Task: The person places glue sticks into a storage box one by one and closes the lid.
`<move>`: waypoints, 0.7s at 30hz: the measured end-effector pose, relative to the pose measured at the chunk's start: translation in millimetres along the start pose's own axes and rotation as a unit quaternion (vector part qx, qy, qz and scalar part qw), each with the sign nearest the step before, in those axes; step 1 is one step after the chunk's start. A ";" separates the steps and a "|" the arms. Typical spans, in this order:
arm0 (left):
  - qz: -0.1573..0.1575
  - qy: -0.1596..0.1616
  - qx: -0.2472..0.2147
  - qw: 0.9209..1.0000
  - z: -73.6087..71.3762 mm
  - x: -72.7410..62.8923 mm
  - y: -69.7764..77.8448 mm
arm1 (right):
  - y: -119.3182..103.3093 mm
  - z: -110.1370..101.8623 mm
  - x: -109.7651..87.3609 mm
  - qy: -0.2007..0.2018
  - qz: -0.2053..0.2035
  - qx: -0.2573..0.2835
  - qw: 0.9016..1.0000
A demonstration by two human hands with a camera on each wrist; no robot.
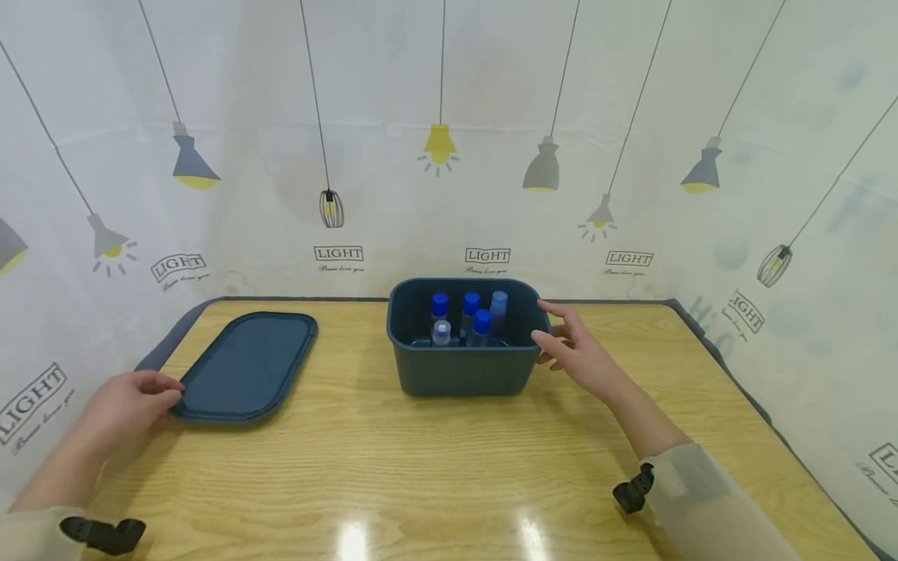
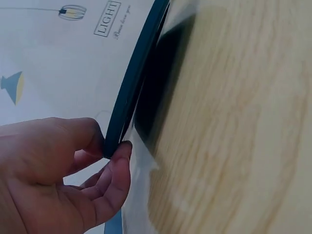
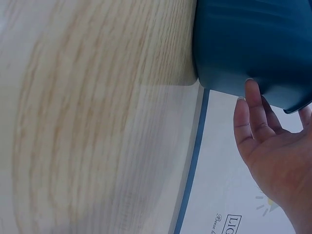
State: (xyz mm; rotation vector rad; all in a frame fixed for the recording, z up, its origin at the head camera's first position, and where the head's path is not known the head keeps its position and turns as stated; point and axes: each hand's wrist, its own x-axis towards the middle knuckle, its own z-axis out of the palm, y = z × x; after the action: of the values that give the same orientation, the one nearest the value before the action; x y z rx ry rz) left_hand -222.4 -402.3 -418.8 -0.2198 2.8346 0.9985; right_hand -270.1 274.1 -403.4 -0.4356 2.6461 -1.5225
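Observation:
At the left, a flat dark blue lid point(image 1: 245, 366) has its near corner pinched between the thumb and fingers of my left hand point(image 1: 136, 401). The left wrist view shows the lid's edge point(image 2: 127, 87) raised off the wood, with a dark shadow beneath. A dark teal bin point(image 1: 466, 372) stands upright at the table's middle, uncovered. Inside it several small clear bottles stand, most with blue caps point(image 1: 482, 319); one shorter bottle has a clear cap point(image 1: 441, 331). My right hand point(image 1: 578, 354) is at the bin's right end, extended fingers point(image 3: 253, 102) touching its wall near the rim.
The wooden table point(image 1: 421, 475) reaches back to a pale curtain point(image 1: 393, 156) printed with hanging lamps, which also runs along both sides. Black wrist cameras point(image 1: 634, 488) are strapped over the pale sleeves.

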 end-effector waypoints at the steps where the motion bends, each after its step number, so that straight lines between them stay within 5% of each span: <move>1: -0.001 0.001 -0.008 1.000 -0.3 -0.6 -0.9 | 0.7 0.0 0.5 0.000 -0.001 -0.001 1.000; 10: 0.006 -0.021 -0.100 0.995 -4.3 -9.4 1.0 | -0.8 -0.8 0.2 0.001 -0.003 0.002 1.000; 16: 0.037 -0.006 -0.146 0.989 0.6 -13.9 9.2 | -1.7 -0.6 -0.3 0.000 -0.004 0.002 1.000; 21: 0.055 0.028 -0.131 0.989 3.5 -16.2 22.9 | -1.2 -0.1 -0.3 0.001 -0.003 0.003 1.000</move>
State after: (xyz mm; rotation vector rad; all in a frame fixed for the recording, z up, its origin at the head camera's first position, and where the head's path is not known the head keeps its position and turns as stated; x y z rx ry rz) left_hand -210.3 -380.9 -404.7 -0.1182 2.7845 1.4106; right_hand -269.5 273.7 -402.3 -0.4416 2.6432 -1.5322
